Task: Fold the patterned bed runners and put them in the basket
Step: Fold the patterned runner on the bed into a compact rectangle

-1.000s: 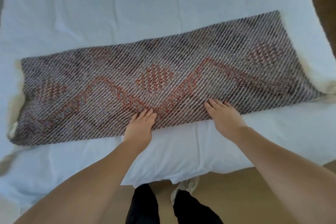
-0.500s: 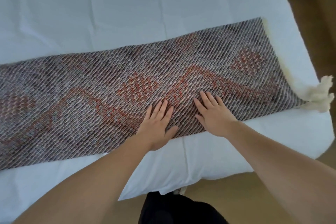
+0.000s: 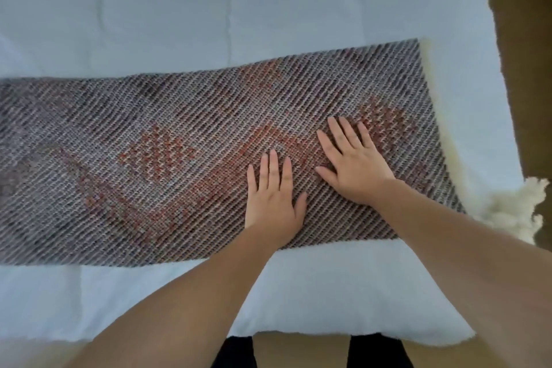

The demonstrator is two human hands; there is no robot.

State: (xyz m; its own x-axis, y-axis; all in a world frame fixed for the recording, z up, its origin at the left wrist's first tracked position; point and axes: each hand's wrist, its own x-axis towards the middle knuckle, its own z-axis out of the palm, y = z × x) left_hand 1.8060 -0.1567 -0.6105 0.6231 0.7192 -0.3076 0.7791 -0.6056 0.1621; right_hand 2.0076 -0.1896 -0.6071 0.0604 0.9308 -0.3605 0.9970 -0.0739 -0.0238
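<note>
Where the bed runner (image 3: 149, 116) lies: spread flat across the bed (image 3: 209, 24), long side along the bed's near edge. A strip of white cover shows between its near hem and that edge. Its far-left part runs out of frame.
Runner look: grey-brown diagonal weave with orange-red diamonds and a zigzag line. Cannot tell whether it is one layer or more.
Runner right end: stops short of the bed's right edge, with a cream fleecy border (image 3: 439, 116) showing along it.
Tassel (image 3: 513, 209): cream tuft at the runner's near right corner, at the bed's right edge, seen against the brown floor (image 3: 522, 39).
Left hand (image 3: 273, 206): palm down on the runner, close to the near hem. Fingers are straight, slightly apart, pointing to the bed's far edge. Released, grasping nothing.
Right hand (image 3: 355, 170): palm down on the runner, just beside the left hand, nearer the bed's right edge and a bit farther in. Fingers are straight and spread, tips at the rightmost diamond. Released, grasping nothing.
Hands to each other: close, not touching.
Runner vs hands: under both palms. Most of the cloth stretches toward the bed's left edge, a shorter part toward the right edge.
Forearms: bare, crossing the near strip of cover.
Legs (image 3: 236, 352): dark trousers just beside the bed's near edge.
</note>
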